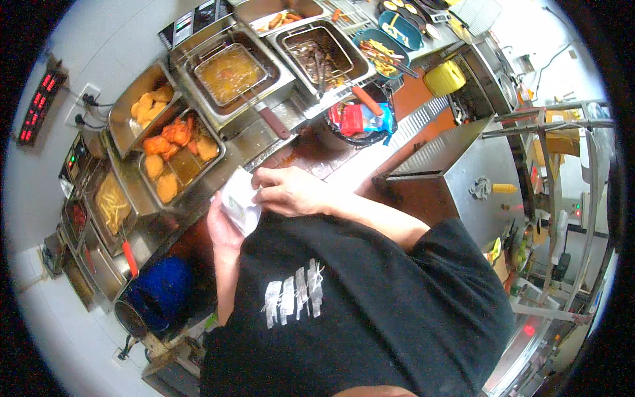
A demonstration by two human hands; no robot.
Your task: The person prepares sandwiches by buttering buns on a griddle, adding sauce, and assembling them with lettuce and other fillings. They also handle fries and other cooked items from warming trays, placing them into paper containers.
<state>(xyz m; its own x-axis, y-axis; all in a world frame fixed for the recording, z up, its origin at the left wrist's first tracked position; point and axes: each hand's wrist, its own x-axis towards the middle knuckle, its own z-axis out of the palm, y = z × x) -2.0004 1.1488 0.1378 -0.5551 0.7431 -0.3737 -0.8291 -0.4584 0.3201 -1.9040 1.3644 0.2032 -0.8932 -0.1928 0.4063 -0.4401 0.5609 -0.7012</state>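
Before my chest, my left hand (224, 226) holds a white paper bag or wrapper (240, 201) that bears faint print. My right hand (285, 191) is at the paper's upper right edge, fingers bent and pinching it. Just beyond lies a steel tray (222, 149) with a rack, holding orange-red fried pieces (168, 138) and golden breaded patties (167, 187). More golden pieces (150, 106) fill a steel pan behind it. Whether anything is inside the paper cannot be seen.
A deep fryer (230, 74) bubbles around a basket whose brown handle (273, 121) points towards me. A second fryer basket (320, 54) holds tongs. Fries (113, 202) lie in a basket at left. A lined bin (342, 136) and a steel counter (486, 168) stand to the right.
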